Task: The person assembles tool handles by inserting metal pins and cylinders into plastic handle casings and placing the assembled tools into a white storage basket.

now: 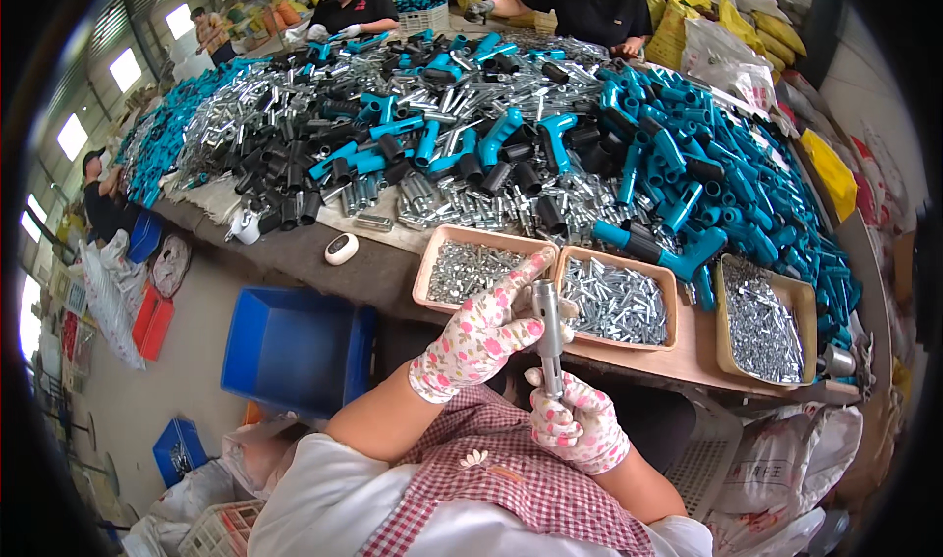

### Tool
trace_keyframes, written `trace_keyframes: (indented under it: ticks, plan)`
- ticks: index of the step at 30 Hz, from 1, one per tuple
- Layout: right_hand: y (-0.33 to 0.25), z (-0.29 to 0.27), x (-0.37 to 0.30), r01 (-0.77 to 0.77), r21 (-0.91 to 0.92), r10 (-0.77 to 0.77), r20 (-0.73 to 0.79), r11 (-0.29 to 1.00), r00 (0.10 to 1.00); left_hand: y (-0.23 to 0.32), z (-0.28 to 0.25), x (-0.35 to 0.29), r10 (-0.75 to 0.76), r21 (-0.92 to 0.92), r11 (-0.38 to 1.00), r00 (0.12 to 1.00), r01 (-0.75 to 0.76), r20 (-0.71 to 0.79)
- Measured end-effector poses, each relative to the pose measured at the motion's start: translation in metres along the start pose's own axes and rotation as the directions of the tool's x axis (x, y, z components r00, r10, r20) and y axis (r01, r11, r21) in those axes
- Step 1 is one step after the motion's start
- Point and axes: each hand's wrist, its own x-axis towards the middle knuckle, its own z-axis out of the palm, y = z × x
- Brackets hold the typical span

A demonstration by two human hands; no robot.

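Observation:
Upright in front of my body is a grey metal tube (549, 323) with a narrower, slotted lower part. My left hand (476, 346), in a white glove with pink flowers, grips its upper part; the index finger stretches out past the top, while other fingertips show behind it. My right hand (582, 424), gloved alike, closes round the lower end. Just beyond the hands, a tray of small metal parts (442, 238) and a tray of metal pins (671, 306) stand on the table edge.
A third tray (805, 346) of small metal pieces sits to the right. Teal pistol-shaped housings (702, 248), black sleeves and metal tubes heap across the table. A blue bin (255, 346) stands at left, near a white oval device (341, 250). Two co-workers (356, 7) work across the table.

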Motion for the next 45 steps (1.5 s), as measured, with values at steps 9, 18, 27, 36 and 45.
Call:
trace_keyframes:
  ticks: [9,18,27,36,45]
  plan:
    - [-0.012,0.024,0.001,-0.018,-0.656,-0.287,-0.354,0.754,0.89,0.002,-0.074,-0.077,0.204,-0.191,0.895,0.749,-0.404,-0.63]
    - [-0.091,0.002,0.037,0.382,-0.786,-0.721,-0.115,0.487,0.683,-0.094,-0.155,-0.184,-0.153,-0.33,0.91,0.536,-0.253,-0.83]
    - [-0.073,0.003,0.061,0.296,-0.874,-0.792,-0.15,0.386,0.592,-0.239,-0.322,-0.157,-0.524,-0.354,0.814,0.321,0.46,-0.789]
    - [-0.068,-0.014,0.046,0.232,-0.888,-0.831,-0.24,0.397,0.502,-0.209,-0.357,0.048,-0.205,0.171,0.865,0.644,0.471,-0.737]
    - [-0.073,-0.005,0.042,0.221,-0.843,-0.742,-0.27,0.49,0.613,-0.281,-0.371,0.111,-0.069,0.469,0.761,0.774,0.449,-0.629]
